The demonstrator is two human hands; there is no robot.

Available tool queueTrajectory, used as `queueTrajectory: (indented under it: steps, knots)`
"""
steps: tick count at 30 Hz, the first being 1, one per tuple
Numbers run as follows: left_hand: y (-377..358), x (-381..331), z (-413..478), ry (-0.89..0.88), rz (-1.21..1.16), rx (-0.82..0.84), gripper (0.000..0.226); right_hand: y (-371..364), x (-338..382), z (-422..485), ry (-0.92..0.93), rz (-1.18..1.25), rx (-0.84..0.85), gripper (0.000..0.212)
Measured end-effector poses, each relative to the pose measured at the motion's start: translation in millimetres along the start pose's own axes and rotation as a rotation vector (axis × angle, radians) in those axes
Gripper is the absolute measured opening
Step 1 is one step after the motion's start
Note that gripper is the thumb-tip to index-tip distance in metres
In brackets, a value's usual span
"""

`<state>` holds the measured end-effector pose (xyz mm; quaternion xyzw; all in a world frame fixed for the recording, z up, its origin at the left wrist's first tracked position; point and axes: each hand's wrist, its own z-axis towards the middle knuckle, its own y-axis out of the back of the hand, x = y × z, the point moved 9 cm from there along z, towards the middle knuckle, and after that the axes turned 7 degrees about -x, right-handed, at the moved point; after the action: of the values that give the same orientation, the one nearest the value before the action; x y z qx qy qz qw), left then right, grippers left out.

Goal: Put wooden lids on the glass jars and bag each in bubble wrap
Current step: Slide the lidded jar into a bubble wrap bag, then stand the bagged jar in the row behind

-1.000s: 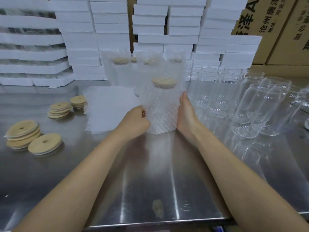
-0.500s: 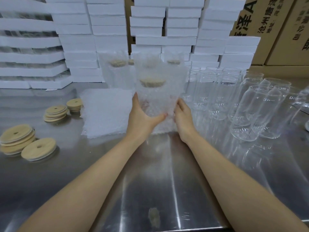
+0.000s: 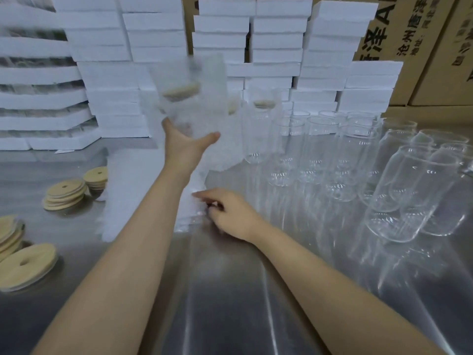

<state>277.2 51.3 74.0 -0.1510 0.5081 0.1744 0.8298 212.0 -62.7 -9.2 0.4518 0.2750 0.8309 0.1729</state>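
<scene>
I see a steel table (image 3: 230, 303) with a bubble wrap stack (image 3: 133, 190) lying flat on it. Left of the stack sit piles of wooden lids (image 3: 65, 194), and more lids (image 3: 25, 265) lie nearer me. Right of the stack stand empty jars (image 3: 317, 149); farther right, tilted jars (image 3: 399, 196) lean together. Behind the stack stand bagged jars (image 3: 261, 129) and white foam trays (image 3: 276, 42).
</scene>
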Motion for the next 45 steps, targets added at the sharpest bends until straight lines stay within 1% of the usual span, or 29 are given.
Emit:
queueTrajectory:
  steps: [2,4,5,6,7,10,13,20,22,25,27,28,30,31,32,33,36,37,40,42,45]
  knots:
    - [-19.7,11.8,-6.4,0.012,0.043,0.060,0.081,23.5,-19.4,4.2,-0.181,0.190,-0.218,0.044]
    - [-31.6,22.5,-9.3,0.033,0.077,0.079,0.086,43.6,-41.9,0.2,-0.333,0.321,-0.435,0.039]
    - [-34.9,27.4,-9.5,0.043,0.094,0.077,0.090,49.0,-49.9,-2.6,-0.386,0.358,-0.499,0.038]
    - [-36.6,32.1,-9.2,0.054,0.110,0.067,0.094,51.5,-54.2,-4.5,-0.419,0.375,-0.527,0.037]
    - [-36.7,37.0,-8.2,0.065,0.126,0.050,0.097,51.7,-55.4,-4.5,-0.428,0.371,-0.523,0.035]
    - [-31.9,52.9,-3.2,0.112,0.135,-0.005,0.103,43.8,-52.2,1.1,-0.401,0.298,-0.445,0.033]
    - [-32.5,66.9,0.9,0.156,0.100,0.000,0.104,41.6,-54.2,4.1,-0.419,0.279,-0.435,0.037]
    - [-43.7,73.7,10.1,0.099,0.128,0.039,0.105,36.1,-57.0,13.0,-0.388,0.220,-0.372,0.038]
    - [-44.6,73.3,10.3,0.094,0.153,0.049,0.108,36.7,-58.6,13.9,-0.392,0.228,-0.384,0.037]
    - [-41.6,62.2,2.1,0.071,0.254,0.041,0.117,39.1,-59.9,13.2,-0.409,0.258,-0.423,0.035]
    - [-33.9,43.5,-10.8,-0.019,0.323,-0.026,0.120,42.8,-58.4,10.7,-0.412,0.278,-0.466,0.036]
    - [-27.9,30.9,-21.1,-0.093,0.352,-0.079,0.117,45.9,-57.0,9.1,-0.408,0.280,-0.488,0.036]
    - [-17.8,8.3,-50.0,-0.262,0.398,-0.151,0.100,54.3,-53.1,4.1,-0.399,0.292,-0.550,0.033]
    - [-17.0,1.1,-66.8,-0.334,0.416,-0.139,0.089,58.9,-51.1,1.1,-0.397,0.305,-0.587,0.028]
    - [-18.8,-1.6,-82.9,-0.381,0.434,-0.089,0.076,62.6,-49.7,-2.5,-0.397,0.320,-0.620,0.025]
    - [-21.4,0.3,-96.0,-0.386,0.450,-0.014,0.061,65.1,-48.3,-6.8,-0.401,0.335,-0.646,0.025]
    - [-23.9,14.8,-118.7,-0.231,0.482,0.198,0.017,64.4,-43.8,-17.7,-0.430,0.365,-0.644,0.027]
    - [-23.4,15.6,-123.5,-0.213,0.499,0.245,0.010,63.5,-42.7,-21.1,-0.439,0.368,-0.631,0.027]
    - [-23.7,17.4,-136.1,-0.212,0.605,0.364,0.015,60.2,-39.4,-31.2,-0.442,0.367,-0.584,0.029]
    - [-22.6,19.5,-141.2,-0.199,0.608,0.393,0.017,58.2,-38.0,-36.8,-0.440,0.357,-0.562,0.028]
    - [-21.4,21.7,-146.4,-0.198,0.632,0.409,0.014,70.4,-37.0,-42.4,-0.408,0.254,-0.643,0.026]
